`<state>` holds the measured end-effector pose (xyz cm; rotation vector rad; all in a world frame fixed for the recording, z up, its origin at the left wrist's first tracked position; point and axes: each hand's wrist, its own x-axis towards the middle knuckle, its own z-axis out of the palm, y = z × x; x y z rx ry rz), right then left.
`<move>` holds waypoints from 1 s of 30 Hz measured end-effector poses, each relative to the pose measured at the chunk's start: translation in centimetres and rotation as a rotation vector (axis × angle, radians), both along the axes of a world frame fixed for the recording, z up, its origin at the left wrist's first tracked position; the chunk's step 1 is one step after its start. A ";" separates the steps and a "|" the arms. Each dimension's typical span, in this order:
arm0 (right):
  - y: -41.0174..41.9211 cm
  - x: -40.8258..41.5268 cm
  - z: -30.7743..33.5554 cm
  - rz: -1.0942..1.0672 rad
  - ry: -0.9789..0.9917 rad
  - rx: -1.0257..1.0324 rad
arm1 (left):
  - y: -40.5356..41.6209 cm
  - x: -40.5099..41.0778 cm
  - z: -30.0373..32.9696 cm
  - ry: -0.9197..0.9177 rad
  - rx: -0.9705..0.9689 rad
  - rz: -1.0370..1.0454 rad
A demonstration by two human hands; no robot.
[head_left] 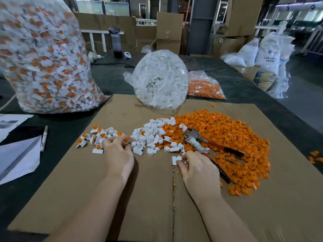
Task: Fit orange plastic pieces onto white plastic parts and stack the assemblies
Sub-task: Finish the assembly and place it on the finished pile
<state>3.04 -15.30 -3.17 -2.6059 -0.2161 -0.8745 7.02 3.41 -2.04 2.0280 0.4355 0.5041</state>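
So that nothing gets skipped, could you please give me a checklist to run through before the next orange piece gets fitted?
1. White part in the right hand: ok, pinched at the fingertips.
2. Orange piece in the left hand: cannot tell; fingers reach among the finished assemblies.
3. Loose orange pieces within reach: ok.
4. Loose white parts within reach: ok.
5. Pliers clear of work: not ok, lying on the pile beside the right hand.
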 end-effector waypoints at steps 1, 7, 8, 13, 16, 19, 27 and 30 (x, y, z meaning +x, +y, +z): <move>0.0 0.0 0.0 0.000 0.005 -0.001 | 0.4 0.2 0.0 0.040 0.023 0.004; -0.1 0.1 -0.1 0.029 0.024 0.000 | 0.7 0.8 -0.4 0.158 0.185 -0.021; -0.1 0.1 0.0 0.031 0.019 -0.001 | 0.6 0.8 -0.4 0.159 0.221 -0.015; 0.0 0.0 0.1 0.039 -0.011 0.004 | -0.3 0.0 -0.5 0.051 0.252 0.036; -0.1 0.0 0.1 0.064 -0.045 0.068 | -1.7 -0.6 -0.1 -0.104 0.188 -0.075; -0.1 -0.2 0.4 0.142 -0.078 0.146 | -3.8 -1.6 0.6 -0.131 0.033 -0.373; -0.2 -0.4 0.9 0.316 -0.002 0.266 | -5.9 -2.0 1.0 0.019 -0.130 -0.659; -0.2 -0.4 0.9 0.338 0.049 0.255 | -5.7 -1.8 0.9 0.042 -0.127 -0.676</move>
